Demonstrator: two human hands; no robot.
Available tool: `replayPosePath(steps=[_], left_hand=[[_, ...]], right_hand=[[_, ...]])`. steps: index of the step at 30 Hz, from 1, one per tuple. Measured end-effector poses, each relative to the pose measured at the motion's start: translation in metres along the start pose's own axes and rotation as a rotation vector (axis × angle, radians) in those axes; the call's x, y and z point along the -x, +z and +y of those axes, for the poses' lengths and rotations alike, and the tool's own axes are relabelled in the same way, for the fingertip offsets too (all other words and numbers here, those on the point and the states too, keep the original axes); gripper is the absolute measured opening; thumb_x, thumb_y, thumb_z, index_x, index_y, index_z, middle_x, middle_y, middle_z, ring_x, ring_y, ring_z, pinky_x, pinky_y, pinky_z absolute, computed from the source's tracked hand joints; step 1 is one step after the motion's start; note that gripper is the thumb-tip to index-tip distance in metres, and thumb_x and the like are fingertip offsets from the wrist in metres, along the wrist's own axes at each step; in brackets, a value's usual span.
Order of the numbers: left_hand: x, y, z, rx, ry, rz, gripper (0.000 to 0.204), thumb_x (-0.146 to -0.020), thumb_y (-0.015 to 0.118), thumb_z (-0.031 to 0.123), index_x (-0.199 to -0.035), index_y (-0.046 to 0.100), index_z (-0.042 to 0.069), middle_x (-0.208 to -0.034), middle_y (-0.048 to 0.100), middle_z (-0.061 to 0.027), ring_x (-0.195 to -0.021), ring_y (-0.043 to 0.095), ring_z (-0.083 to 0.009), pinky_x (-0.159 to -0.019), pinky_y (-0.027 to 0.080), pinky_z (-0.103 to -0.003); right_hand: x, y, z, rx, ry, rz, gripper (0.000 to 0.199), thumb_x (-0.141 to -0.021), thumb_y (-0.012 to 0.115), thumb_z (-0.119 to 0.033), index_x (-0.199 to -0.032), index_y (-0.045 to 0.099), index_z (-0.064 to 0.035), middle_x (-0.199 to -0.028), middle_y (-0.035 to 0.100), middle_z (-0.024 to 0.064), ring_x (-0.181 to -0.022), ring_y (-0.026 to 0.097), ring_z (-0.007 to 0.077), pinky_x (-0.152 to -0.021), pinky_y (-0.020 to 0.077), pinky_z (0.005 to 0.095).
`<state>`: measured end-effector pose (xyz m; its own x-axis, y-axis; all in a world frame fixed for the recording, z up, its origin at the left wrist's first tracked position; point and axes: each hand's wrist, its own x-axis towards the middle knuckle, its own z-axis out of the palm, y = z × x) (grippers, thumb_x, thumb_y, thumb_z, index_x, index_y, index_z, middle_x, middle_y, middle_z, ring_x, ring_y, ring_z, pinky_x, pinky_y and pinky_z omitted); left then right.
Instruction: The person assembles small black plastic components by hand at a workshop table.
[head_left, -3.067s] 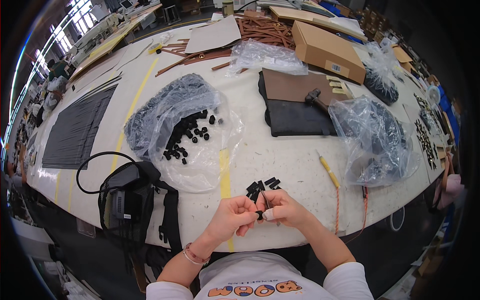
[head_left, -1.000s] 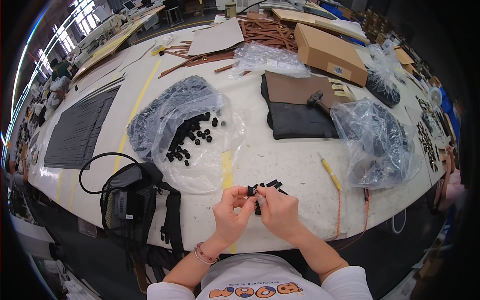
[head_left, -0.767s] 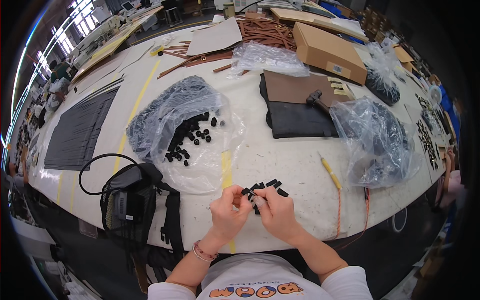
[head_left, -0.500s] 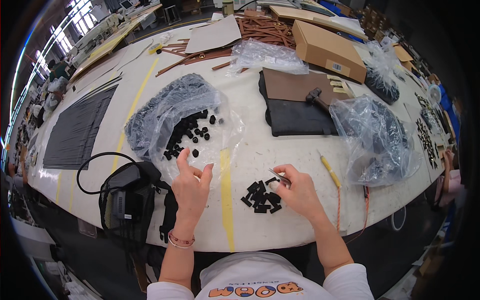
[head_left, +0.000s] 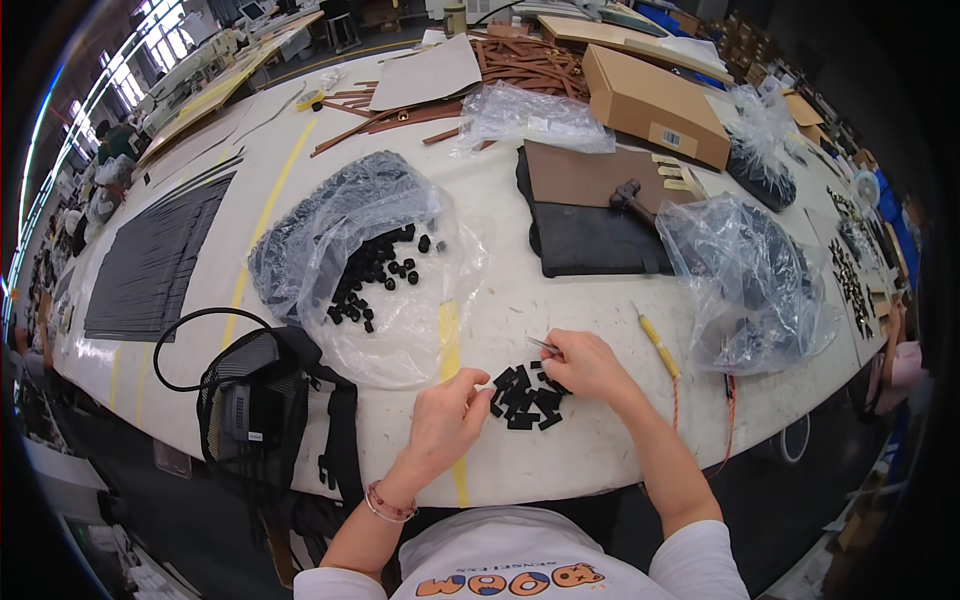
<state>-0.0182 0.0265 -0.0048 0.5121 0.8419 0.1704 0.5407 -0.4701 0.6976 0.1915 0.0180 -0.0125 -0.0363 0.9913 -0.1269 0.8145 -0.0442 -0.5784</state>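
My left hand has its thumb and fingers closed together at the left edge of a heap of small flat black strips. What lies between those fingertips, if anything, is hidden. My right hand is closed round a thin pointed metal tool, whose tip sticks out to the left above the heap. Most of that tool is covered by the fingers. Farther off, small black knob-like pieces lie loose in the mouth of a clear plastic bag.
A yellow-handled tool with an orange cord lies right of my right hand. Beyond are a hammer on a black pad, a filled plastic bag and a cardboard box. A black mesh bag and dark strips are left.
My left hand has come from the loose black knobs back to the heap, and its fingers have closed. One knob near it is gone from its spot. My right hand has shifted slightly, still holding the tool.
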Motion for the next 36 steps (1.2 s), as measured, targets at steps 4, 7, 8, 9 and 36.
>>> replayPosePath(steps=[4, 7, 8, 9, 36], left_hand=[[0.0, 0.005, 0.011, 0.731, -0.267, -0.027, 0.013, -0.081, 0.052, 0.006, -0.089, 0.053, -0.004, -0.069, 0.059, -0.0079, -0.05, 0.056, -0.012, -0.045, 0.044, -0.021], [0.001, 0.009, 0.015, 1.046, -0.352, -0.075, 0.012, -0.082, 0.051, 0.004, -0.089, 0.053, -0.005, -0.071, 0.059, -0.0087, -0.051, 0.056, -0.0111, -0.046, 0.045, -0.02], [0.003, 0.011, 0.015, 1.095, -0.338, -0.068, 0.012, -0.082, 0.05, 0.003, -0.089, 0.053, -0.005, -0.07, 0.059, -0.0092, -0.052, 0.056, -0.0111, -0.046, 0.045, -0.021], [0.003, 0.009, 0.014, 1.095, -0.337, -0.068, 0.012, -0.082, 0.05, 0.003, -0.089, 0.053, -0.005, -0.07, 0.059, -0.0092, -0.052, 0.056, -0.0111, -0.046, 0.045, -0.021], [0.021, 0.028, 0.017, 0.445, 0.113, 0.333, 0.004, -0.078, 0.055, 0.001, -0.079, 0.052, -0.001, -0.066, 0.058, -0.0047, -0.051, 0.056, -0.0103, -0.043, 0.043, -0.021]], right_hand=[[0.022, -0.005, -0.027, -0.548, 0.023, 0.017, 0.011, -0.069, 0.052, -0.007, -0.075, 0.053, 0.0015, -0.061, 0.053, 0.0065, -0.054, 0.048, 0.0122, -0.05, 0.0375, 0.0256], [0.034, 0.002, -0.043, -0.777, -0.014, 0.017, 0.007, -0.071, 0.055, -0.005, -0.074, 0.052, 0.0, -0.063, 0.048, -0.0034, -0.056, 0.04, 0.0007, -0.048, 0.0315, 0.0162], [0.036, 0.004, -0.046, -0.84, -0.034, 0.009, 0.008, -0.071, 0.054, -0.006, -0.075, 0.052, 0.001, -0.061, 0.048, -0.0026, -0.055, 0.04, 0.0019, -0.048, 0.0322, 0.0176], [0.037, 0.004, -0.047, -0.902, -0.053, 0.0, 0.009, -0.072, 0.053, -0.006, -0.076, 0.053, 0.0019, -0.06, 0.048, -0.0018, -0.055, 0.04, 0.003, -0.047, 0.033, 0.0191], [0.045, 0.018, -0.059, -0.559, -0.11, 0.267, 0.012, -0.069, 0.05, -0.002, -0.079, 0.052, 0.0036, -0.055, 0.05, 0.0093, -0.046, 0.049, 0.014, -0.043, 0.0384, 0.0255]])
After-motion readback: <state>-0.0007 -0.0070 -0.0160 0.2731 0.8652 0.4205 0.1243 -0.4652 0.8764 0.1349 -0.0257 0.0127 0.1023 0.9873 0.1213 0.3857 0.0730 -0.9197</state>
